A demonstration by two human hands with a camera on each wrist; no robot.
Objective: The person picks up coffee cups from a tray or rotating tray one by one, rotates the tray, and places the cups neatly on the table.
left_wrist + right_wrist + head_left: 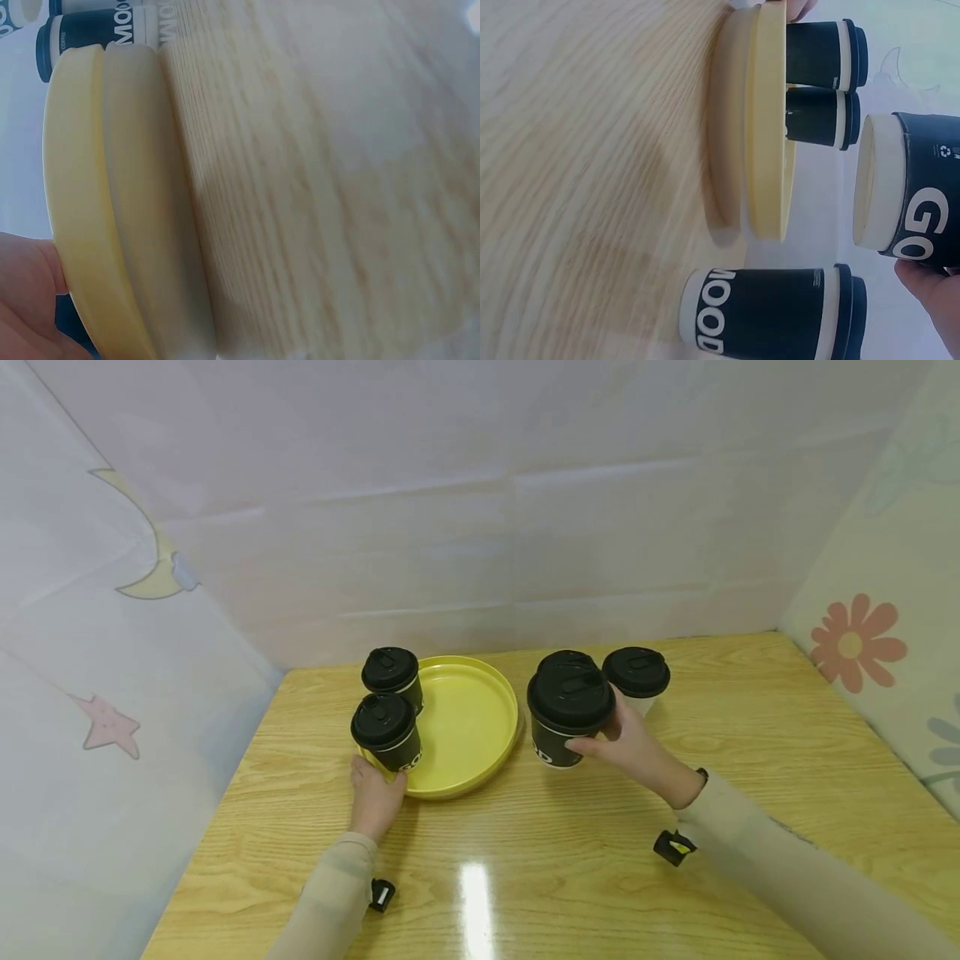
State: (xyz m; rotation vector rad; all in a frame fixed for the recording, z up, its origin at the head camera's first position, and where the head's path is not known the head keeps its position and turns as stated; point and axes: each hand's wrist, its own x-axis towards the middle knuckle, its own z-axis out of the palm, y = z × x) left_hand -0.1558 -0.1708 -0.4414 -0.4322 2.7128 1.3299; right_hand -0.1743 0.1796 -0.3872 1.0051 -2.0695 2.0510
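Observation:
At the front left rim of a round yellow tray [472, 727], my left hand [375, 800] holds the edge beside a lidded coffee cup [385, 727]; part of its grip is hidden. A second black-lidded cup [390, 670] stands behind that one on the tray's left side. My right hand [626, 747] grips another coffee cup [558, 747] upright, raised off the table to the right of the tray. White letters show on the held cup [930, 202] in the right wrist view, its pale base clear of the tray.
Behind the held cup stands a partly hidden cup, its black lid [566, 658] just showing. Another lidded cup [637, 672] stands right of it. The wooden table [525, 877] meets pale, printed wall sheets [480, 527] at the back and sides.

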